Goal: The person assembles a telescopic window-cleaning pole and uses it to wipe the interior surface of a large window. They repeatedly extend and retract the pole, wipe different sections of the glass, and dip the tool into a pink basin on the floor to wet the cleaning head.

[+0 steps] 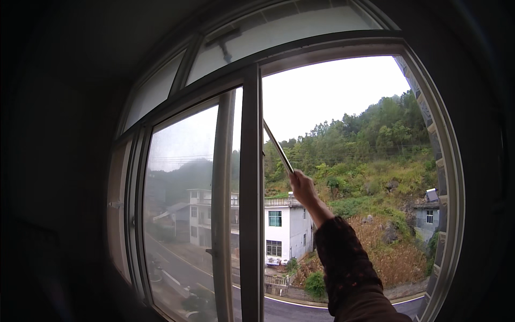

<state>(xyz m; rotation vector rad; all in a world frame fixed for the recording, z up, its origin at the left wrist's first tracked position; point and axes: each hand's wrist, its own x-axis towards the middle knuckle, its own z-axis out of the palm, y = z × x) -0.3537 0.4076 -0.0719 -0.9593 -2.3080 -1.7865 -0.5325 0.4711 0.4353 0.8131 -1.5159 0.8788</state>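
Observation:
My right hand (304,189) is closed around the lower end of a long, thin metal handle (278,146), with the arm stretched out through the open part of the window. The handle slants up to the left and passes behind the upright window frame (251,204). In line with it, a dark T-shaped head (225,43) shows dimly through the upper pane (257,37); it looks like a window squeegee. The stretch of handle between is hidden by the frame. My left hand does not show.
Sliding glass panes (182,214) fill the left side of the window; the right frame edge (453,198) curves close past my arm. Outside lie a road (292,312), a white house (289,233) and a wooded hillside (370,134). Dark walls surround the window.

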